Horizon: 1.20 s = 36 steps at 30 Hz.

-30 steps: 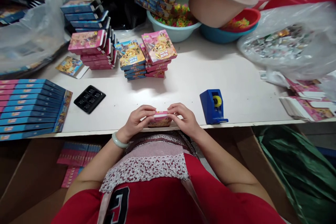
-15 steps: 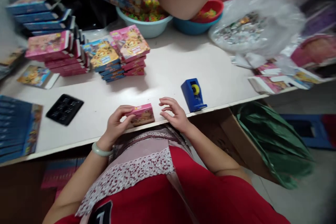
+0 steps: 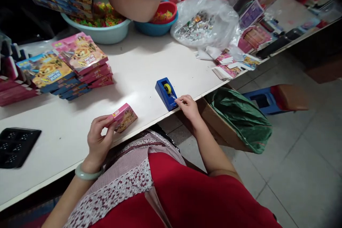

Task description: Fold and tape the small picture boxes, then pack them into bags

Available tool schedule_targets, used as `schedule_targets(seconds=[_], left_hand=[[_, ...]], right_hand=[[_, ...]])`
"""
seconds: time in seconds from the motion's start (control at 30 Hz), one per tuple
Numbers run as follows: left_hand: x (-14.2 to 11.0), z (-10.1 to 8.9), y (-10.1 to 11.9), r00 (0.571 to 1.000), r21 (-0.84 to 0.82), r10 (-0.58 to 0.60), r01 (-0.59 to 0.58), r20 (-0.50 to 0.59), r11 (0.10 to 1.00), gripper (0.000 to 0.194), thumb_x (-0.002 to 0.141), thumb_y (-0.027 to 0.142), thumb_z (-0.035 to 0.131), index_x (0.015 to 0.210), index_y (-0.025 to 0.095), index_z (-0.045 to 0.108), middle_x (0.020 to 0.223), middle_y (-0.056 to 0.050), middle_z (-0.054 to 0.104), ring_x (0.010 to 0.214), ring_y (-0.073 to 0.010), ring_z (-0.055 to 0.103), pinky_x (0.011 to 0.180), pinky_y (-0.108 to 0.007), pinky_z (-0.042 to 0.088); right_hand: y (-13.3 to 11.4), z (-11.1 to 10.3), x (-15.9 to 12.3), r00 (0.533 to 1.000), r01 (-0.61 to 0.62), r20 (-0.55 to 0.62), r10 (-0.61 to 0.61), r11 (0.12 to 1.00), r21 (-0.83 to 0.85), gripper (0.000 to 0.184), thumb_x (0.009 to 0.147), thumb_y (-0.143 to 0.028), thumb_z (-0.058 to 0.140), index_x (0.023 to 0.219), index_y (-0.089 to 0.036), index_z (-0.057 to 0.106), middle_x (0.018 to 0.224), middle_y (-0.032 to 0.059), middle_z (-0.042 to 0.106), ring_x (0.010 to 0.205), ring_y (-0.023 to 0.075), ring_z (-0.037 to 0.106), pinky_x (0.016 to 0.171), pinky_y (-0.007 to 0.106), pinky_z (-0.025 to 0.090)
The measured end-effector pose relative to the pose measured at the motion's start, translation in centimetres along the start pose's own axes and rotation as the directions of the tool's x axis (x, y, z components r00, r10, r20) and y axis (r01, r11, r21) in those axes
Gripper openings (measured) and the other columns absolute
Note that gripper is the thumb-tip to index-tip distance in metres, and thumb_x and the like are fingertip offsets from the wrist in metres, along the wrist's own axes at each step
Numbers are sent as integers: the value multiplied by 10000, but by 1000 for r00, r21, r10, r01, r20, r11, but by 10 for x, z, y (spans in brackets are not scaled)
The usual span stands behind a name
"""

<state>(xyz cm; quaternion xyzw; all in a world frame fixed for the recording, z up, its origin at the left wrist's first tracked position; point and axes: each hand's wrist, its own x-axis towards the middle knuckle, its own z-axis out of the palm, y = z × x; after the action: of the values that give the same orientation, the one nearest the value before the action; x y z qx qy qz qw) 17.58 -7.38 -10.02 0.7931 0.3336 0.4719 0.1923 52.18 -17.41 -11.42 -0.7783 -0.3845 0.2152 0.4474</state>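
Note:
My left hand grips a small pink box at the near edge of the white table; the box stands tilted on the tabletop. My right hand is at the front of the blue tape dispenser, its fingertips pinched at the tape end. Whether tape is between the fingers is too small to see.
Stacks of pink and blue boxes lie at the left. A black tray sits near the left edge. Basins of coloured pieces and a clear bag stand at the back. A green bag and a blue stool are beside the table.
My right hand left the pink box and moved right to the tape dispenser. My left hand alone keeps the box. The view swung to the right.

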Motion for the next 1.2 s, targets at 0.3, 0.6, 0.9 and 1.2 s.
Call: schedule_targets(seconds=[0.3, 0.6, 0.9, 1.2], left_hand=[[-4, 3, -8, 1000, -19, 13, -13, 24, 1000, 338, 886, 135, 703, 1187, 285, 667, 1172, -66, 688, 1050, -249, 681, 788, -417, 609], [2, 2, 2, 993, 20, 47, -49, 104, 999, 170, 906, 183, 677, 1065, 210, 624, 994, -57, 690, 855, -176, 676, 628, -259, 565], [24, -17, 3, 859, 164, 199, -307, 473, 937, 474, 1024, 242, 481, 1495, 282, 452, 951, -61, 637, 713, -150, 597, 562, -234, 492], [48, -33, -21, 978, -229, -51, 98, 201, 968, 327, 998, 325, 596, 1310, 242, 645, 1115, -100, 734, 976, -203, 714, 826, -348, 618]], right_hand=[[24, 2, -24, 991, 90, -92, -94, 995, -44, 260, 841, -434, 652, 706, -212, 644, 1004, 112, 600, 909, 225, 617, 766, 385, 598], [-57, 43, -58, 867, -21, 464, -182, 916, 400, 237, 879, -432, 687, 931, -232, 803, 789, 29, 753, 605, 149, 648, 623, 315, 590], [-102, 131, -41, 795, -58, 574, -195, 918, 392, 604, 883, -403, 673, 1447, -228, 550, 716, -26, 707, 568, 140, 637, 647, 327, 603], [-116, 125, -11, 707, 492, 361, -608, 790, 366, 447, 948, -373, 624, 1385, -292, 589, 1213, 98, 684, 1041, 245, 676, 845, 392, 608]])
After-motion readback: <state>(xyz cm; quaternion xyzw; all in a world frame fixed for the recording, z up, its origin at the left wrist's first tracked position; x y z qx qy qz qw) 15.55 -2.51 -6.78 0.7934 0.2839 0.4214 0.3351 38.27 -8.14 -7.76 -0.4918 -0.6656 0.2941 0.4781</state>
